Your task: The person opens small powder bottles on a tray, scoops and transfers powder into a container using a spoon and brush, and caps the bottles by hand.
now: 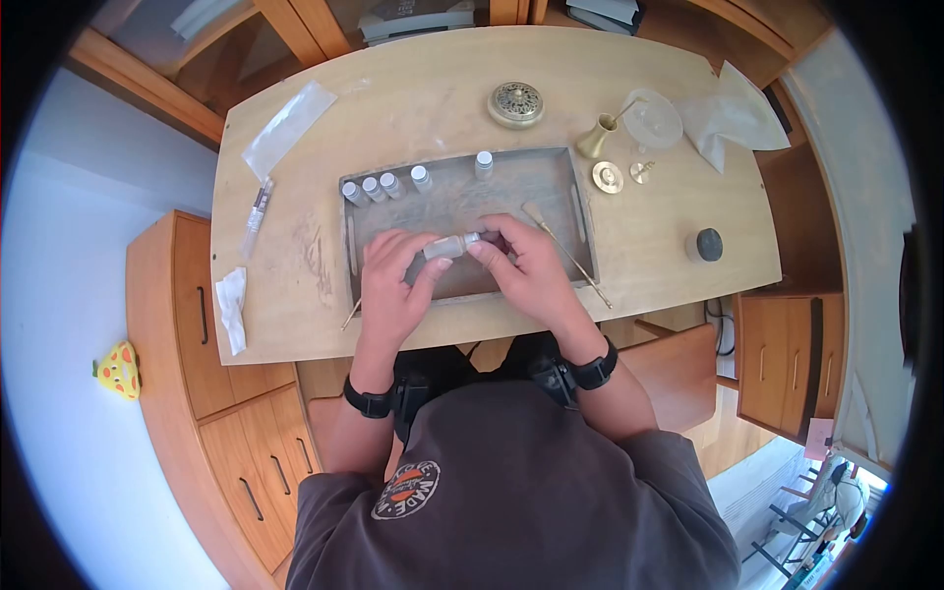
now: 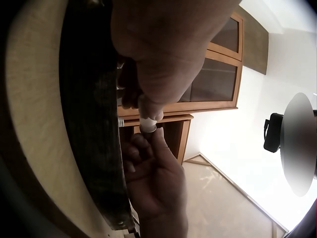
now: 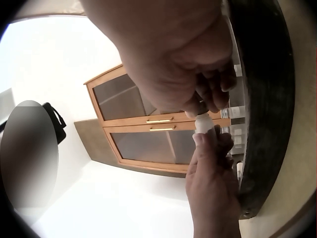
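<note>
Work on the small, translucent, cylindrical bottle: judged partway, one bottle raised and being handled at its neck end; whether for opening or closing, cannot tell, with fingertips hiding most of that end.
Bottle's place: lying nearly level between the left hand and the right hand, base toward the left, neck toward the right.
Left-hand grip: curled, pinching the body between thumb and fingers.
Right-hand grip: grasping the neck end with thumb and fingertips.
Shallow, grey, rectangular tray: directly below both hands.
Long, thin, brass-coloured brush with a flat, pale tip: slanting over the tray's edge, just right of the right hand.
Row of four upright, pale-capped, translucent bottles: in the tray, beyond the left hand, ungrasped; what is left to do with these, cannot tell.
Lone upright, pale-capped bottle: in the tray, straight beyond the gap between the hands, likewise ungrasped.
Round, flat, brass-coloured lid: outside the tray, ahead and to the right of the right hand.
Small, flared, brass-coloured vase: just past that lid, farther from the right hand.
Round, openwork, brass-coloured pot: beyond the tray, farthest ahead of the hands.
</note>
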A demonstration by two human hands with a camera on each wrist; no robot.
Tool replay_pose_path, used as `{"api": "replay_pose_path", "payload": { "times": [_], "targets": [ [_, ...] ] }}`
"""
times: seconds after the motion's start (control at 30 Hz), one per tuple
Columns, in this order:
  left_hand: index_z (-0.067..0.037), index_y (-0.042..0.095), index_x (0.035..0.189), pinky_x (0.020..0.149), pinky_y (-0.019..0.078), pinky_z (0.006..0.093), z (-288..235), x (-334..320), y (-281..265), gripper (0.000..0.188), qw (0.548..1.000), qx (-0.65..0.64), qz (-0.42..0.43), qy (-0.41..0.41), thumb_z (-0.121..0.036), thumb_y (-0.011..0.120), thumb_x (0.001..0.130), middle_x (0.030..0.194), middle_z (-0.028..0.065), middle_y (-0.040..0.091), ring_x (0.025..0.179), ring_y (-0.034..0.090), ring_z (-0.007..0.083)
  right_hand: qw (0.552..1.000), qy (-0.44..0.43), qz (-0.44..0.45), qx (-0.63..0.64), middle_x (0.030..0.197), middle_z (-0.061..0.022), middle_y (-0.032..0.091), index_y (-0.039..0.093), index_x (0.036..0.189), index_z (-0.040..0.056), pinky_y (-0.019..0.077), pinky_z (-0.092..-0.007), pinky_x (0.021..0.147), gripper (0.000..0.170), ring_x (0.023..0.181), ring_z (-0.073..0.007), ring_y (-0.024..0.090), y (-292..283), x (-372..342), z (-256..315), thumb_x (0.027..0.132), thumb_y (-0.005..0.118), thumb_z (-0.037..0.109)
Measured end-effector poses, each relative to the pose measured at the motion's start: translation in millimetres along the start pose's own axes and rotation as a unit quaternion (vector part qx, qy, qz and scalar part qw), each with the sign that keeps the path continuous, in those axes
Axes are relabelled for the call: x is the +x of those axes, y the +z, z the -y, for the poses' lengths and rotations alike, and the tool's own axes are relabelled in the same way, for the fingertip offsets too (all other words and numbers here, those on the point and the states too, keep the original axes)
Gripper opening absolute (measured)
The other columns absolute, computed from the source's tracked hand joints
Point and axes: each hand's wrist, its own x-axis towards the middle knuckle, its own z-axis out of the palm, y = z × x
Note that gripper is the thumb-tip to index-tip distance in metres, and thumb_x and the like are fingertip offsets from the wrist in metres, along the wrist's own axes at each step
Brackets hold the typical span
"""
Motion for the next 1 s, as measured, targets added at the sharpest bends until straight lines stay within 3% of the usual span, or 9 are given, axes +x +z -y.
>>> {"api": "replay_pose_path", "payload": {
  "times": [0.07,0.37,0.63,1.0],
  "targets": [
    [-0.004,0.068,0.097,0.088,0.0426,0.0389,-0.4,-0.7,0.1,0.024,1.000,0.002,0.001,-0.001,-0.018,0.074,0.079,0.093,0.0104,0.068,0.095,0.059,0.0308,0.992,-0.106,-0.051,-0.050,0.089,-0.0122,0.060,0.058,0.108,-0.0018,0.0468,-0.0303,0.064,0.022,0.073,-0.0214,0.057,0.2,-0.7,0.7,0.087,0.063,0.002],
    [-0.007,0.069,0.095,0.083,0.0446,0.0364,-10.7,4.7,0.1,0.022,1.000,-0.003,-0.002,-0.021,-0.009,0.075,0.074,0.092,0.0071,0.068,0.086,0.058,0.0265,0.977,-0.111,-0.124,-0.132,0.087,-0.0142,0.060,0.059,0.104,-0.0013,0.0486,-0.0348,0.066,0.020,0.074,-0.0283,0.060,-10.1,-11.3,1.4,0.085,0.062,-0.001],
    [-0.008,0.069,0.093,0.079,0.0443,0.0353,-19.3,14.4,-1.7,0.021,0.999,0.046,-0.004,0.015,-0.006,0.075,0.072,0.086,0.0037,0.064,0.081,0.056,0.0227,0.967,-0.150,-0.125,-0.162,0.084,-0.0134,0.060,0.060,0.102,-0.0001,0.0486,-0.0369,0.066,0.020,0.074,-0.0298,0.060,-7.6,-11.0,-6.5,0.083,0.064,0.002],
    [-0.007,0.066,0.094,0.079,0.0415,0.0370,-20.6,18.7,-1.9,0.019,0.996,0.077,0.000,0.047,-0.013,0.074,0.078,0.083,0.0053,0.064,0.082,0.056,0.0257,0.963,-0.169,-0.107,-0.179,0.082,-0.0142,0.059,0.061,0.100,0.0006,0.0472,-0.0392,0.066,0.019,0.075,-0.0325,0.059,-7.7,-9.5,-5.7,0.082,0.066,0.004]
  ]
}}
